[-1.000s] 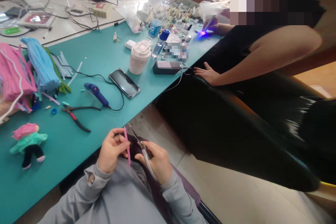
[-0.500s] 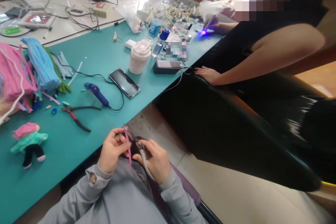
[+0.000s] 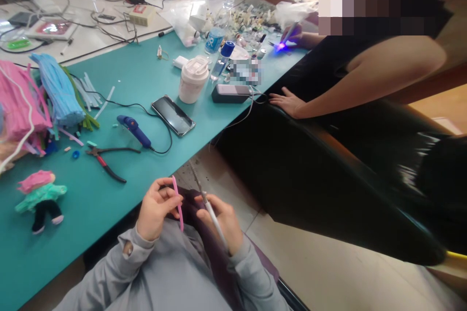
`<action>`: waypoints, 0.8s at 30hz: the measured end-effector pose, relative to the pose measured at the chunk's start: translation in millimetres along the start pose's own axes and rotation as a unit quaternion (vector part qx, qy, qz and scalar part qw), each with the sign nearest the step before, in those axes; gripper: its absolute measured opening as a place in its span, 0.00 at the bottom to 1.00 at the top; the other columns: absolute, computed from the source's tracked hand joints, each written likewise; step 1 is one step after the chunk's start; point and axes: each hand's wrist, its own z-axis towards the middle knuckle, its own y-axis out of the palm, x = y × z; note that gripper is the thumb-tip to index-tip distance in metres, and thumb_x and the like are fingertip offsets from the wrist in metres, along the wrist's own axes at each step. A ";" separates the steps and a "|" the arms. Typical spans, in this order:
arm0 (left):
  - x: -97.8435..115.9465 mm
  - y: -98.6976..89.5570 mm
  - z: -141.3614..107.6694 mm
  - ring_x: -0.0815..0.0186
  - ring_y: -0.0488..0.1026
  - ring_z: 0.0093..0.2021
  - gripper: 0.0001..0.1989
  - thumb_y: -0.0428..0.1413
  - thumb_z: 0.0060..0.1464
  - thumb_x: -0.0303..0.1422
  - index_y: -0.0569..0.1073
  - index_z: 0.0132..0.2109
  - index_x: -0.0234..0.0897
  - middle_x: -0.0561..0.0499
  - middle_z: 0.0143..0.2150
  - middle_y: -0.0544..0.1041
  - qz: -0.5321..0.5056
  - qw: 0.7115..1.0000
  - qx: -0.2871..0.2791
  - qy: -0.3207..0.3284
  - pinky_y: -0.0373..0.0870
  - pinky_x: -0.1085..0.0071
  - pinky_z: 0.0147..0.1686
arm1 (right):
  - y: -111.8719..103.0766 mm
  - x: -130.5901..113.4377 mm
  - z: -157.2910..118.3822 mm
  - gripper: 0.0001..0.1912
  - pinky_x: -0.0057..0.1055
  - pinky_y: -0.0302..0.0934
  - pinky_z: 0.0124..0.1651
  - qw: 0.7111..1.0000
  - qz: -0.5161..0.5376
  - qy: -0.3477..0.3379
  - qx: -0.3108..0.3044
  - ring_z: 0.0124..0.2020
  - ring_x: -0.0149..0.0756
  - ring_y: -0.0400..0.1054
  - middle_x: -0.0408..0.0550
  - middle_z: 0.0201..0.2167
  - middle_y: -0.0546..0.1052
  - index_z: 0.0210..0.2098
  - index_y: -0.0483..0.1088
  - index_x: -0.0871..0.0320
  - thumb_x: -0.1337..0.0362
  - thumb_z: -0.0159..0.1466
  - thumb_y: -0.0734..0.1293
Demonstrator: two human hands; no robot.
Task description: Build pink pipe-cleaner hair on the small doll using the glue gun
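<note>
Between the thumb and fingers of my left hand is a thin pink pipe cleaner, held roughly upright above my lap. My right hand grips scissors with pale handles, their blades pointing up and away, apart from the pink strip. On the table to the left lies a small doll with pink hair, a mint top and black legs. Pliers with red-and-black handles rest spread near the table edge. Beyond them lies a blue glue gun with a cord.
Bundles of pink pipe cleaners and blue pipe cleaners lie at the left. A phone, a lidded cup and a power bank stand farther back on the teal table. A co-worker's arm is at the right.
The scissors have moved right and away from the pink pipe cleaner, turning more edge-on. My right hand shifted slightly right; my left hand has barely moved.
</note>
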 end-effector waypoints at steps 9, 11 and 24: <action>2.1 -1.4 -0.3 0.69 0.73 0.22 0.31 0.69 0.34 0.32 0.64 0.45 0.36 0.55 0.25 0.78 0.000 1.000 0.013 -0.010 0.68 0.78 0.16 | -36.5 -4.3 5.1 0.17 0.22 0.67 0.30 0.744 0.628 0.210 -0.088 0.23 0.22 0.60 0.39 0.29 0.68 0.40 0.68 0.56 0.50 0.62 0.69; 3.0 -2.7 0.2 0.69 0.74 0.23 0.31 0.69 0.34 0.32 0.64 0.45 0.36 0.54 0.25 0.79 0.005 1.000 0.016 -0.010 0.68 0.78 0.16 | -38.7 0.6 4.4 0.14 0.18 0.67 0.32 0.709 0.668 0.209 -0.082 0.23 0.20 0.62 0.38 0.29 0.68 0.41 0.68 0.57 0.56 0.62 0.71; 16.3 -9.6 -0.5 0.66 0.77 0.22 0.26 0.67 0.39 0.36 0.64 0.43 0.36 0.55 0.24 0.79 0.073 0.997 0.001 0.038 0.74 0.69 0.28 | -43.0 13.2 7.1 0.11 0.22 0.67 0.27 0.830 0.525 0.185 -0.012 0.22 0.25 0.66 0.39 0.23 0.70 0.40 0.73 0.58 0.62 0.59 0.72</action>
